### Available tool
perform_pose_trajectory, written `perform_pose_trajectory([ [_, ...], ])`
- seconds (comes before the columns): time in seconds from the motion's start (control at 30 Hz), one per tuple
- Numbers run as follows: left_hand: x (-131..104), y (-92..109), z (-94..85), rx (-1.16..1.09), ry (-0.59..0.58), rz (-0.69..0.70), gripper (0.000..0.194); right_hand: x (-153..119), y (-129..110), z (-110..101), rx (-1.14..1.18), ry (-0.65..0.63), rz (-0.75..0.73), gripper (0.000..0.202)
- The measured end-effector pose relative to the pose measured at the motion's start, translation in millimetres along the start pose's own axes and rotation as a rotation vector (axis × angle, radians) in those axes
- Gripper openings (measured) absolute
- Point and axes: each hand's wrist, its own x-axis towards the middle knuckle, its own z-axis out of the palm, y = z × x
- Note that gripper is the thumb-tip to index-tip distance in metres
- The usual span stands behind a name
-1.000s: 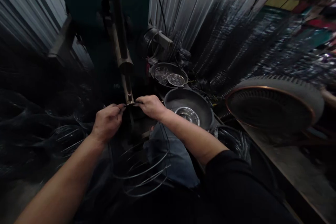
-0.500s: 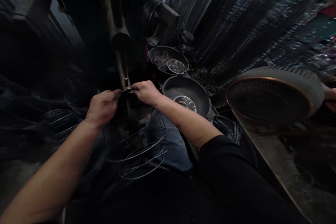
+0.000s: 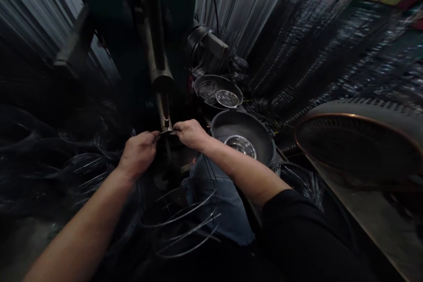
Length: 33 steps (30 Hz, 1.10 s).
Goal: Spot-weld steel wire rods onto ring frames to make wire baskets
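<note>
My left hand (image 3: pixel 138 153) and my right hand (image 3: pixel 192 134) are both closed, pinching opposite sides of a wire frame (image 3: pixel 197 208). The frame's gripped edge is a thin dark strip just under the lower tip of a metal machine arm (image 3: pixel 164 108). Whether the tip touches it, I cannot tell. Curved wires and thin uprights of the frame hang below my hands, over my jeans (image 3: pixel 228 202). Much of the frame is lost in the dark.
To the right stand two dark round pans (image 3: pixel 244 123), one behind the other, holding a shiny bowl (image 3: pixel 240 144) and a dish of small metal pieces (image 3: pixel 227 98). Farther right is a large round fan-like housing (image 3: pixel 360 141). Wire bundles (image 3: pixel 87 169) lie at left.
The whole view has shifted, so hands, machine and pans sit lower and slightly right. Both hands keep their pinch at the machine tip. A hand seen at the far right edge is out of view.
</note>
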Motion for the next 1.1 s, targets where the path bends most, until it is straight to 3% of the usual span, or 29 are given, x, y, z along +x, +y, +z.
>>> perform_pose_trajectory([
  [0.13, 6.5, 1.1, -7.3, -0.024, 0.042, 0.024, 0.035, 5.8, -4.1, -7.1, -0.013, 0.007, 0.005, 0.022],
  [0.53, 25.1, 1.3, -12.1, 0.025, 0.023, 0.045, 0.037, 20.6, -5.7, -26.9, 0.0, -0.027, 0.003, 0.023],
  [1.1, 31.2, 5.2, -14.5, -0.001, -0.02, -0.009, 0.036, 22.2, -6.5, -33.8, 0.0, -0.024, 0.015, 0.028],
])
